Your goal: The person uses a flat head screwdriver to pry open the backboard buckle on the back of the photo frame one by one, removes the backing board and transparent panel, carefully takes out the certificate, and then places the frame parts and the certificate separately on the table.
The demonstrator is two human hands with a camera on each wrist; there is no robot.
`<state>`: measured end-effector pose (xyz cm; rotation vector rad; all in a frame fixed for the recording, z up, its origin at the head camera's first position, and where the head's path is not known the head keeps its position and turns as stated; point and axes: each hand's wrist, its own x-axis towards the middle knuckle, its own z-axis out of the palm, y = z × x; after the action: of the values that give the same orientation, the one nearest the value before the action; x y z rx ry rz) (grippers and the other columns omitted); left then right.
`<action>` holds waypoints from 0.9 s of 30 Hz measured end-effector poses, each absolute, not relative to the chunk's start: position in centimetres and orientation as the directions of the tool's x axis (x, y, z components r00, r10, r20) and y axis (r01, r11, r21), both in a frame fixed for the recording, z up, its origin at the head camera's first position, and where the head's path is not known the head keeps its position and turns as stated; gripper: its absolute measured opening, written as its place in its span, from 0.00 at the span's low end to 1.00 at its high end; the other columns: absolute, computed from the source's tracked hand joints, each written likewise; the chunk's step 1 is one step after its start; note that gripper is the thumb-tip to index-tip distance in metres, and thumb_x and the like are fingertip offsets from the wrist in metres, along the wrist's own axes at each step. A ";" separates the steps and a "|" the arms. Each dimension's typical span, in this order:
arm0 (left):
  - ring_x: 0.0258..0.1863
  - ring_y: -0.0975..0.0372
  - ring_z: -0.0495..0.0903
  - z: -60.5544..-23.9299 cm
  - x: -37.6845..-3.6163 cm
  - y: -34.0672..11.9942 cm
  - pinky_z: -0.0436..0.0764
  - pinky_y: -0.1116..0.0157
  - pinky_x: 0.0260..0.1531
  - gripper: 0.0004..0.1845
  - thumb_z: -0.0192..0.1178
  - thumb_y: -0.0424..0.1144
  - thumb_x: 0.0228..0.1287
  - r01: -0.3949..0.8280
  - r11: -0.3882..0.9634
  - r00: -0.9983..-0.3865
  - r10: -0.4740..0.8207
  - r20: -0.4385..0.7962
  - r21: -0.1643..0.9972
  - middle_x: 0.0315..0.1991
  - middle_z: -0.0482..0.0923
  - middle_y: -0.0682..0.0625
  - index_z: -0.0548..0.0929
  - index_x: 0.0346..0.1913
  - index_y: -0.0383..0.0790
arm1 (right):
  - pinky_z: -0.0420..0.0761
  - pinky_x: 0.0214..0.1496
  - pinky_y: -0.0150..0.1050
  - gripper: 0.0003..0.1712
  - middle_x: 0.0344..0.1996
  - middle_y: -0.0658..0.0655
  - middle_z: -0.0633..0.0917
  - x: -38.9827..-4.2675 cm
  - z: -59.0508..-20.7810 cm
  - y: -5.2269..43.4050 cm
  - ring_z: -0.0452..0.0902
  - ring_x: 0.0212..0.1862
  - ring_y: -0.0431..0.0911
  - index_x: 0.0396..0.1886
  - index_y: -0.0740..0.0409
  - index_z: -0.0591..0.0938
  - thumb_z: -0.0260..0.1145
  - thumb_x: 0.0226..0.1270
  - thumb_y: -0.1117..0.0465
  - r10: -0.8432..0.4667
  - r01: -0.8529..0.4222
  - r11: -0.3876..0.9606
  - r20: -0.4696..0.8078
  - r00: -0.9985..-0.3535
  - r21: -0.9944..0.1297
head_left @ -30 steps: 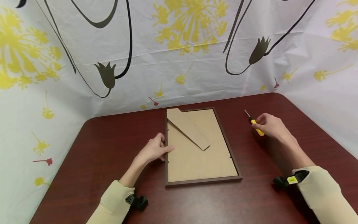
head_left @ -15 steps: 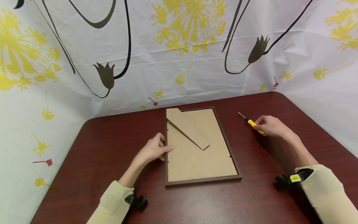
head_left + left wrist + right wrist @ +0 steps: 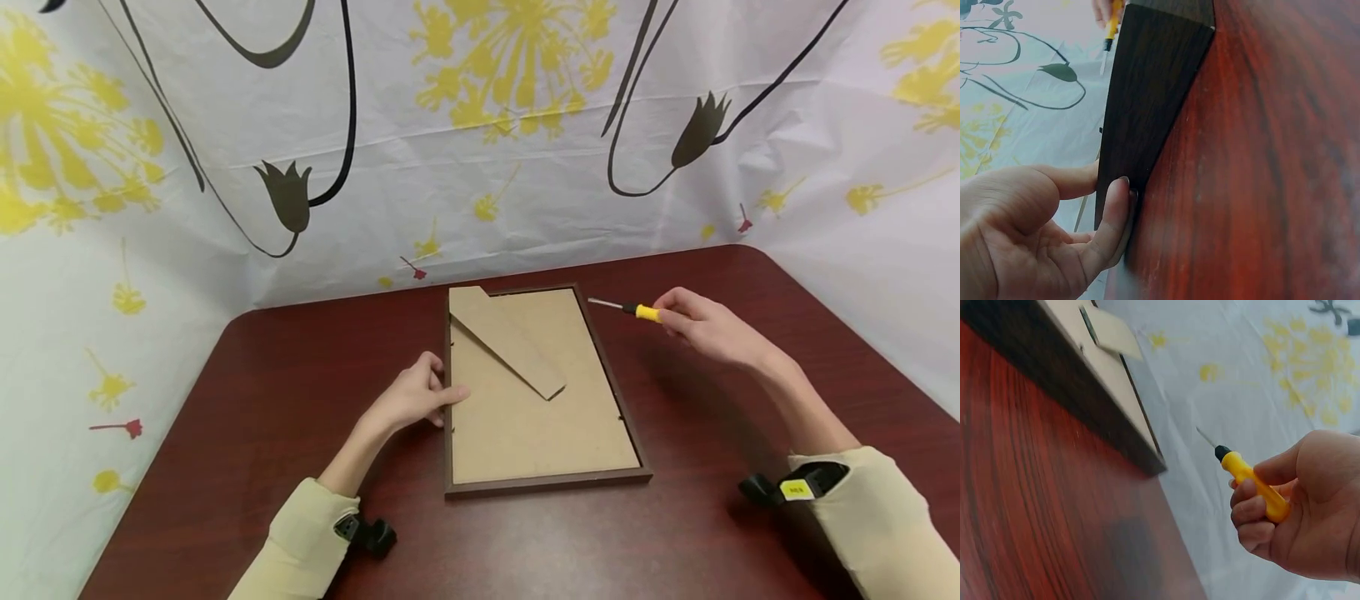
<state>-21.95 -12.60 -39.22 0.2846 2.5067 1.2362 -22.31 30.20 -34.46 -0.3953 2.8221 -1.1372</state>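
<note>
A dark brown picture frame [image 3: 547, 481] lies back side up on the table, its tan backing board [image 3: 540, 442] and slanted easel stand [image 3: 506, 342] showing. My left hand [image 3: 412, 396] holds the frame's left edge. Its thumb reaches over the top and its fingers lie against the outer side [image 3: 1141, 94], as the left wrist view shows. My right hand [image 3: 708, 329] grips a screwdriver [image 3: 647, 312] by its yellow handle, raised above the table. The metal tip points left, near the frame's top right corner. In the right wrist view, fingers curl round the handle [image 3: 1254, 481].
The reddish-brown table [image 3: 322, 367] has rounded far corners. A white sheet [image 3: 450, 200] with yellow and dark flower prints hangs behind and beside it. Small dark tabs [image 3: 620, 418] sit along the frame's inner edges.
My right hand has lifted the screwdriver off the table and swung its tip left toward the frame. My left hand and the frame stay where they were.
</note>
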 end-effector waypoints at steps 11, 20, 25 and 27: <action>0.20 0.60 0.84 -39.2 -22.1 -12.4 0.80 0.62 0.36 0.51 0.69 0.53 0.65 0.084 0.692 -0.916 0.337 -0.218 0.717 0.30 0.79 0.46 0.53 0.78 0.30 | 0.74 0.47 0.40 0.17 0.37 0.47 0.88 -20.9 -33.8 24.7 0.77 0.43 0.44 0.43 0.47 0.90 0.63 0.74 0.43 -0.368 -0.353 0.749 0.090 -0.925 -0.561; 0.20 0.58 0.84 -38.8 -22.4 -11.7 0.82 0.58 0.42 0.52 0.73 0.49 0.62 -0.011 0.684 -0.922 0.275 -0.272 0.729 0.34 0.79 0.44 0.53 0.79 0.34 | 0.68 0.27 0.32 0.11 0.19 0.39 0.75 -20.0 -34.9 20.0 0.64 0.22 0.34 0.34 0.46 0.88 0.65 0.74 0.48 -0.613 -0.554 0.638 0.082 -0.785 -0.535; 0.19 0.57 0.84 -38.7 -22.2 -11.7 0.82 0.57 0.43 0.52 0.71 0.50 0.63 -0.018 0.698 -0.919 0.272 -0.287 0.716 0.32 0.79 0.44 0.51 0.80 0.35 | 0.63 0.25 0.29 0.13 0.17 0.36 0.66 -19.8 -35.9 17.5 0.59 0.21 0.31 0.28 0.48 0.85 0.66 0.73 0.50 -0.673 -0.608 0.602 0.081 -0.735 -0.517; 0.19 0.57 0.84 -38.7 -22.1 -11.7 0.83 0.57 0.44 0.52 0.71 0.50 0.64 -0.020 0.698 -0.918 0.271 -0.290 0.716 0.32 0.79 0.44 0.51 0.80 0.35 | 0.61 0.24 0.29 0.14 0.16 0.36 0.64 -19.8 -36.3 16.6 0.57 0.21 0.31 0.27 0.48 0.83 0.66 0.73 0.50 -0.686 -0.617 0.591 0.080 -0.724 -0.519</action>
<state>-22.11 -11.71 -38.74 0.1959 2.5338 1.0742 -19.77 16.62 -36.33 -1.1055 2.6859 -0.8012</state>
